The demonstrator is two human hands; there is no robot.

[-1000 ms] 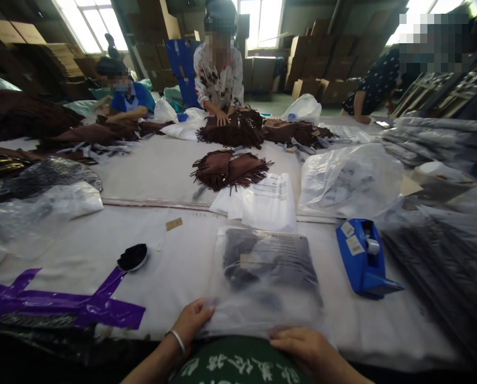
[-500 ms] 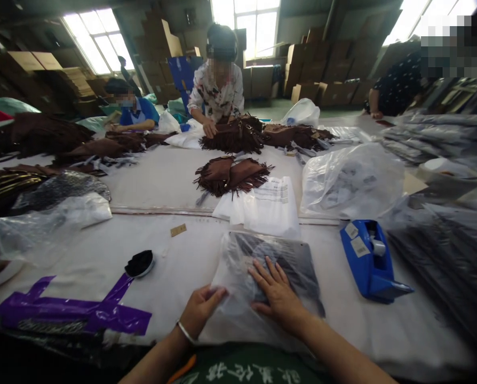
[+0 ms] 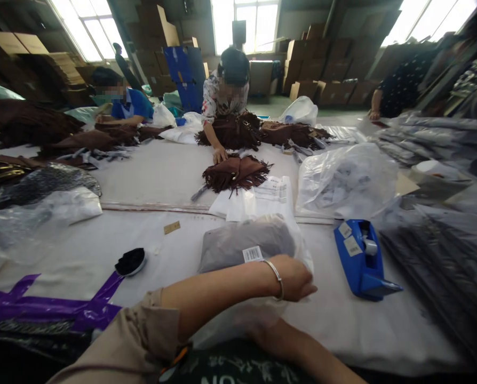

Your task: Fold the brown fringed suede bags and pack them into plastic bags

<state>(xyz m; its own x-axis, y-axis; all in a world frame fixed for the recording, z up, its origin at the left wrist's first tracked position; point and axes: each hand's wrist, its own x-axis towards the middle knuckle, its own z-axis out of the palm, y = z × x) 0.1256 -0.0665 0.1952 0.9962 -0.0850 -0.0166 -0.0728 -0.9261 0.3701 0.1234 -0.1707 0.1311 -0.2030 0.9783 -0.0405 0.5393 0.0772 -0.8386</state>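
A clear plastic bag [image 3: 304,248] with a folded grey item [image 3: 238,240] inside lies in front of me, a white barcode label [image 3: 252,254] on its near side. My left hand [image 3: 296,277], with a bracelet at the wrist, reaches across to the bag's right end. Its fingers are closed on the plastic there. Low and close to my body, my right hand [image 3: 264,330] is at the bag's loose near part. Motion blur and plastic hide its fingers.
To the right stands a blue tape dispenser [image 3: 358,258]. A purple plastic piece [image 3: 54,309] and a round black-topped object [image 3: 130,261] lie left. Across the table, a co-worker's hand [image 3: 220,154] touches a brown fringed item [image 3: 236,172]. A bulky clear bag [image 3: 346,178] sits right.
My left hand has swung across to the bag's right side; my right hand has drawn back toward my body. The bag now shows its barcode label. The co-worker has reached forward to the fringed item.
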